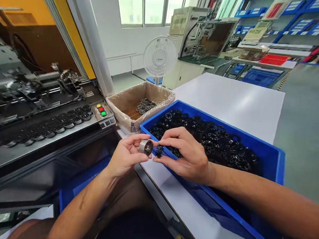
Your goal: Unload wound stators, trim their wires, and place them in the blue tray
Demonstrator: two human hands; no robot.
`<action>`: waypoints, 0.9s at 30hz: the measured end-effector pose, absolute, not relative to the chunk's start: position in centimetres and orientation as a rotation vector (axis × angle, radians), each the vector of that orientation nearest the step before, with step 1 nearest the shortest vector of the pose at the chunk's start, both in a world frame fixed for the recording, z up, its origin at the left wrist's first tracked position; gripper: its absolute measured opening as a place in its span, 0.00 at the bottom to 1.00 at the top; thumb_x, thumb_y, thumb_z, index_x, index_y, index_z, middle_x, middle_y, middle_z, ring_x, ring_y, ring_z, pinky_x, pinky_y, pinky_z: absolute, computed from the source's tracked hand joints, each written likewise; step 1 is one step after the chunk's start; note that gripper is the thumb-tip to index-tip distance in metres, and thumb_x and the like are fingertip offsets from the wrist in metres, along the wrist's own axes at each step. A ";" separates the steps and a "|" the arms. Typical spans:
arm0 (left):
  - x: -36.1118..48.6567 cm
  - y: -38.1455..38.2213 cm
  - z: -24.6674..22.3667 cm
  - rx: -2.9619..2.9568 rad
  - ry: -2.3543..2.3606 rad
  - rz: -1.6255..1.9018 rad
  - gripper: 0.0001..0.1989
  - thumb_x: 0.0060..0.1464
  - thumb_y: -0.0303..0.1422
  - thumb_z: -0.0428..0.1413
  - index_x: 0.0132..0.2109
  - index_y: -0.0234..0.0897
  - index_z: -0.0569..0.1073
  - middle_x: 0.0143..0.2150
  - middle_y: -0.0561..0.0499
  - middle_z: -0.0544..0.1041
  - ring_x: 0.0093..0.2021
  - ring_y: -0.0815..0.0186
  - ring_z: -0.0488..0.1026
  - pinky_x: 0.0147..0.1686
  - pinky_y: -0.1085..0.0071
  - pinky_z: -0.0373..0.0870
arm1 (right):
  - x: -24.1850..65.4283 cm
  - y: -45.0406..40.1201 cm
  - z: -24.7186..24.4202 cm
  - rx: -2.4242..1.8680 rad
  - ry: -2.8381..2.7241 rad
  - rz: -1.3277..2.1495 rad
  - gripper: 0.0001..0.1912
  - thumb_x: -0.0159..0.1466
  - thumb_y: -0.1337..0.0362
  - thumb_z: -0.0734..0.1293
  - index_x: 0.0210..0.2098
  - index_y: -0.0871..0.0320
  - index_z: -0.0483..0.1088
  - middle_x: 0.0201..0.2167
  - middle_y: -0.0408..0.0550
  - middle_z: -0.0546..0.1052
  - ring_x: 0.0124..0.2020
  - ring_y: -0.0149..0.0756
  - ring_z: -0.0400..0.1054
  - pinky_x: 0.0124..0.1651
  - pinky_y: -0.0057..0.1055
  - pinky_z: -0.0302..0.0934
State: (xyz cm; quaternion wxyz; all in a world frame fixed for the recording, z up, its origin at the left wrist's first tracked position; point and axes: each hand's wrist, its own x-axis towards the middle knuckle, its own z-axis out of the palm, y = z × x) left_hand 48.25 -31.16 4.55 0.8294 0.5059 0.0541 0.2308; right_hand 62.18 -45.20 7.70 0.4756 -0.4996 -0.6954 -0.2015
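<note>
A short silver metal cylinder is gripped between the thumb and fingers of my left hand, its open end turned to the right. My right hand pinches a small black part just to the right of the cylinder, with a narrow gap between the two. Both hands are raised above the near edge of the white table. Behind and under my right hand stands a blue bin holding a heap of black ring-shaped parts.
A plastic-lined carton with metal rings stands beyond my left hand. At the left is a machine with a button panel and rows of black parts. A white fan stands behind the carton; the white table extends behind the bin.
</note>
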 end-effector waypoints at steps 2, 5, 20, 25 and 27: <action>48.4 -31.6 4.4 1.098 0.130 0.494 0.27 0.29 0.27 0.76 0.42 0.40 0.83 0.34 0.50 0.84 0.29 0.67 0.79 0.31 0.75 0.77 | 62.2 -45.0 7.1 -1.228 -1.710 -0.470 0.16 0.63 0.63 0.74 0.48 0.59 0.72 0.38 0.52 0.76 0.41 0.39 0.73 0.40 0.36 0.73; 48.3 -32.0 4.2 1.106 0.121 0.513 0.23 0.31 0.26 0.75 0.40 0.38 0.83 0.33 0.49 0.84 0.31 0.66 0.81 0.32 0.76 0.79 | 62.2 -44.9 6.4 -1.243 -1.730 -0.458 0.15 0.65 0.61 0.72 0.48 0.59 0.71 0.38 0.52 0.76 0.41 0.38 0.73 0.38 0.36 0.73; 48.0 -32.9 3.0 1.146 0.161 0.520 0.23 0.33 0.29 0.76 0.41 0.37 0.82 0.35 0.48 0.85 0.35 0.60 0.83 0.36 0.71 0.82 | 62.5 -45.8 5.4 -1.271 -1.829 -0.399 0.18 0.65 0.66 0.71 0.53 0.58 0.69 0.42 0.52 0.77 0.45 0.40 0.73 0.43 0.40 0.74; 47.7 -32.7 2.7 1.158 0.151 0.504 0.22 0.37 0.31 0.75 0.42 0.39 0.82 0.36 0.48 0.85 0.35 0.60 0.84 0.36 0.69 0.83 | 62.5 -45.5 5.0 -1.264 -1.844 -0.405 0.18 0.65 0.62 0.72 0.52 0.61 0.69 0.41 0.54 0.76 0.44 0.39 0.73 0.43 0.39 0.74; 47.6 -32.7 2.7 1.172 0.163 0.524 0.21 0.37 0.31 0.75 0.42 0.39 0.81 0.36 0.48 0.85 0.35 0.59 0.84 0.36 0.68 0.83 | 62.5 -45.5 4.9 -1.259 -1.861 -0.427 0.16 0.66 0.64 0.71 0.52 0.61 0.69 0.42 0.54 0.76 0.45 0.39 0.73 0.44 0.39 0.74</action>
